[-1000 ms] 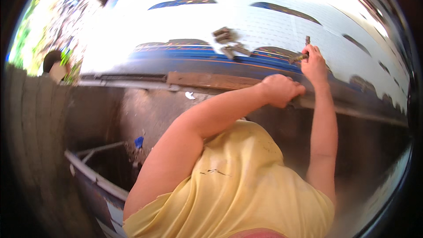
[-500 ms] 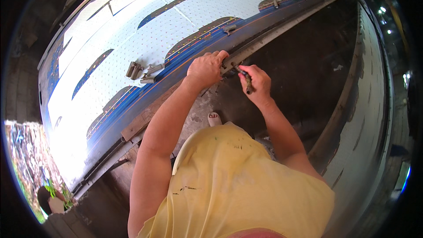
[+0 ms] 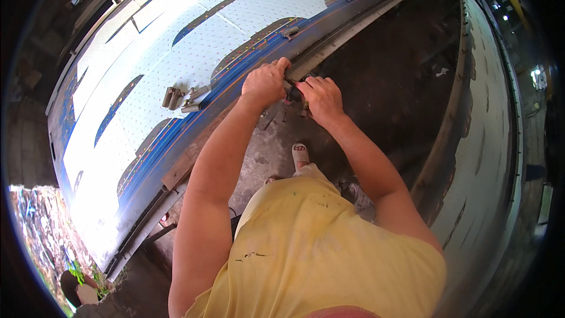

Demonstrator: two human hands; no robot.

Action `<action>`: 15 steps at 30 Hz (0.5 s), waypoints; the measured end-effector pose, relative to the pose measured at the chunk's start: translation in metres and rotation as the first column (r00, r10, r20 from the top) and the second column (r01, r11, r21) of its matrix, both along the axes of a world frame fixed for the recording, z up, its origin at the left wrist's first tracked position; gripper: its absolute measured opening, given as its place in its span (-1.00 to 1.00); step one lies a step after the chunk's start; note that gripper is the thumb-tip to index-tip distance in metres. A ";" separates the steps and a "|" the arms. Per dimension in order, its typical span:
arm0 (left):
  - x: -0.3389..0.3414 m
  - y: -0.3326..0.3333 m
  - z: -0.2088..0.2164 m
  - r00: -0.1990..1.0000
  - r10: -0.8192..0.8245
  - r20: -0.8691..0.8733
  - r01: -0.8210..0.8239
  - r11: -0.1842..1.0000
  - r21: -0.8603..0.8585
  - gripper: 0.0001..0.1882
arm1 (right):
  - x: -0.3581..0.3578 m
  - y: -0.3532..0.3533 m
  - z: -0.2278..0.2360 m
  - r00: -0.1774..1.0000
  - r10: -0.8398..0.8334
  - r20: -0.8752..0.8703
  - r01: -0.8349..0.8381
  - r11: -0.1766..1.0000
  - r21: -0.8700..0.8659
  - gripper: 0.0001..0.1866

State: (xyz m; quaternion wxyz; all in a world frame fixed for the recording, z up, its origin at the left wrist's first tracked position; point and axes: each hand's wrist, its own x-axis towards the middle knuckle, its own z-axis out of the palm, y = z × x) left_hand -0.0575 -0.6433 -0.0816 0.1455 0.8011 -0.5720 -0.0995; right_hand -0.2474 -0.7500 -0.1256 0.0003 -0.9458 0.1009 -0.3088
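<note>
My left hand (image 3: 265,84) is curled over the edge of the long printing table (image 3: 203,119), its fingers at the metal rail (image 3: 347,30). What its fingers hold is hidden. Right beside it, my right hand (image 3: 322,99) is closed, back upward, around a short rod-shaped metal tool (image 3: 305,106), with only part showing below the fingers. The two hands nearly meet at the rail, over a small dark fitting (image 3: 292,92) whose shape I cannot make out.
Several grey metal pieces (image 3: 172,98) lie on the white dotted fabric (image 3: 147,82), left of my hands. Single metal pieces (image 3: 289,32) sit farther along the table's blue edge. Another long table (image 3: 482,159) runs along the right. My sandalled foot (image 3: 300,154) stands on the floor below.
My right hand has moved left, closer to my left hand, and turned with its back upward; the tool is now mostly covered. The view has shifted slightly.
</note>
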 end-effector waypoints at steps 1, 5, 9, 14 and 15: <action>0.000 -0.001 0.000 1.000 0.002 -0.010 -0.002 1.000 0.002 -0.52 | 0.000 -0.003 0.001 1.000 0.015 -0.017 -0.015 1.000 -0.006 -0.82; 0.000 -0.001 0.001 0.999 0.015 -0.032 -0.015 1.000 -0.018 -0.58 | 0.000 -0.012 -0.002 0.995 0.064 -0.075 -0.071 0.993 -0.092 -0.91; 0.000 -0.001 0.000 1.000 0.022 -0.020 -0.024 0.998 -0.061 -0.66 | 0.000 -0.017 -0.013 0.995 0.033 -0.099 -0.029 0.999 0.042 -0.85; 0.000 -0.001 -0.003 1.000 0.015 -0.007 -0.016 0.997 -0.072 -0.65 | 0.003 -0.003 -0.041 0.999 -0.018 -0.035 0.035 0.823 0.567 -0.82; 0.001 -0.002 -0.004 1.000 0.003 -0.011 -0.004 0.995 -0.099 -0.64 | 0.006 0.001 -0.047 0.998 -0.050 0.044 0.003 0.690 0.723 -0.83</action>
